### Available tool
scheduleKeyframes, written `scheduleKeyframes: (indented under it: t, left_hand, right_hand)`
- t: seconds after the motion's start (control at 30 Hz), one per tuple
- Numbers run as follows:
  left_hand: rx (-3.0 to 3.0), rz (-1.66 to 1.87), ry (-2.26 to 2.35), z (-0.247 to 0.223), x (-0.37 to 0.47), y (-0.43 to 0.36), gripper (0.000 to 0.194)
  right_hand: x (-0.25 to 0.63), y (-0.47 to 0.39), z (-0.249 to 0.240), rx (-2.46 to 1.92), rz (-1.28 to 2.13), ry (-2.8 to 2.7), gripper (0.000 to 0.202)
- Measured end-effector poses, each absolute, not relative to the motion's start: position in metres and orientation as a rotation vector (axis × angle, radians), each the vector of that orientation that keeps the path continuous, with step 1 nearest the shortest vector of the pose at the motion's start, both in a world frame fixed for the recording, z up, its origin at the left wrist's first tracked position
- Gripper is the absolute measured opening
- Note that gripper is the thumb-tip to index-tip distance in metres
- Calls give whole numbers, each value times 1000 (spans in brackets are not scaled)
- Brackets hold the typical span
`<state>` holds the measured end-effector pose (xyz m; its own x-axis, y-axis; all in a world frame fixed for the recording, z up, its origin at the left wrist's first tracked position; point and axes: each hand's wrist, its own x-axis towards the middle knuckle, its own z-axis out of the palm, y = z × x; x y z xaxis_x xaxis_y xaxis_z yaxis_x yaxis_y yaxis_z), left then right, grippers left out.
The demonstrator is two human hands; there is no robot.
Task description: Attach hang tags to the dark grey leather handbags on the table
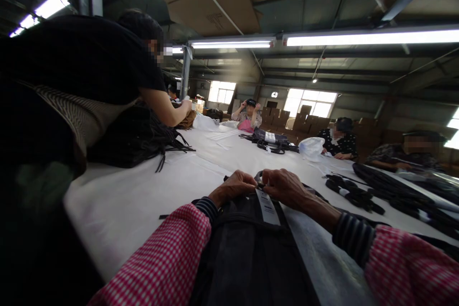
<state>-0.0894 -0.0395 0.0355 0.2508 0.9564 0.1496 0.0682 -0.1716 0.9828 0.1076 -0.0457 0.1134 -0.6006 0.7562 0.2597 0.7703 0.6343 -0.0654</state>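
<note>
A black bag [247, 248] lies lengthwise on the white table in front of me. At its far end my left hand [236, 186] pinches something small that I cannot make out. Beside it, almost touching, my right hand [283, 185] is closed at the top of a white printed tag [268, 208]. The tag hangs down over the bag's upper face. A grey loop [258, 175] shows just behind the fingertips. What exactly lies between the fingers of either hand is hidden.
On the white table [118, 201] lie a black strapped bundle [270, 139], coiled black straps [353, 193], clear plastic [311, 147] and long black items [394, 181] at right. A person in black [89, 62] leans over dark bags at left. Other people sit along the far side.
</note>
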Motion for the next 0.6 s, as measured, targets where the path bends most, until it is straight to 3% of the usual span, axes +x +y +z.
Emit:
scheduleKeyframes:
  t: [0.17,0.47,0.6]
  left_hand:
    - [1503,1095,969,35,-91,-39,34]
    - [1443,984,823,37,-92,-43,45]
    - [1422,1005,850,33,-94,-37,46]
  right_hand:
    - [107,-46,114,-1238,-4,-2596,12]
    - [101,-47,104,-1214,-478,-2700,15]
    - [102,-43,103,-1179,-458,-2723,13]
